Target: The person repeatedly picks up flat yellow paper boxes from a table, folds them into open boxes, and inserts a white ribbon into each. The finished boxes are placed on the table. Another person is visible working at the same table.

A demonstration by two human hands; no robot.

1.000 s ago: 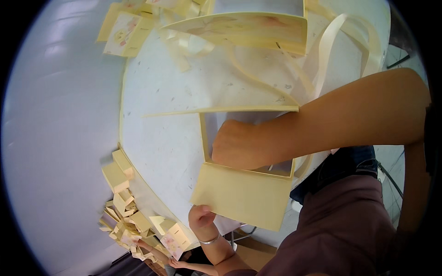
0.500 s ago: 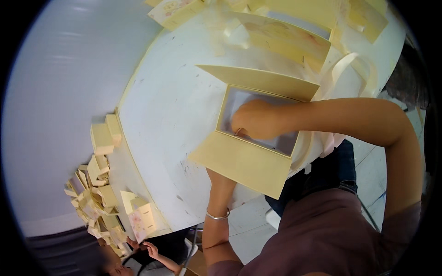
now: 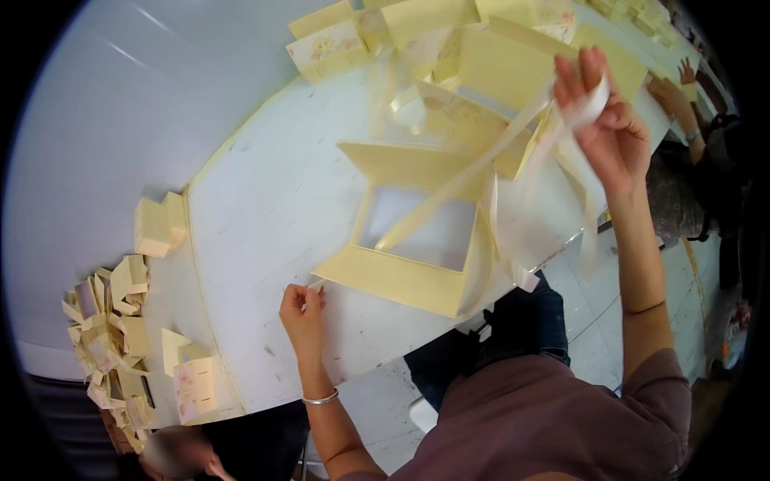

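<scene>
A cream gift box (image 3: 417, 168) lies opened on the table before me, its two flaps spread and its inside pale. A pale cream ribbon (image 3: 449, 188) slants from the inside of the box up to the right. My right hand (image 3: 605, 132) is raised beyond the box's right side, slightly blurred, with the ribbon pulled taut between thumb and fingers. By the front flap's left corner, my left hand (image 3: 301, 313) is closed in a pinch on a small pale tip, apparently the ribbon's other end; the part under the flap is hidden. More loose ribbon (image 3: 497, 232) hangs beside the box.
Several cream boxes (image 3: 329, 48) with printed flowers crowd the table's far side. Another heap of boxes (image 3: 112, 337) sits at the left, near one standing flowered box (image 3: 192, 385). Other people's hands (image 3: 674, 92) show at the far right, and a person (image 3: 172, 453) sits lower left.
My right hand has left the box's inside and risen to the right, drawing ribbon out. From under the front flap, my left hand has shifted left into sight. The whole view has shifted.
</scene>
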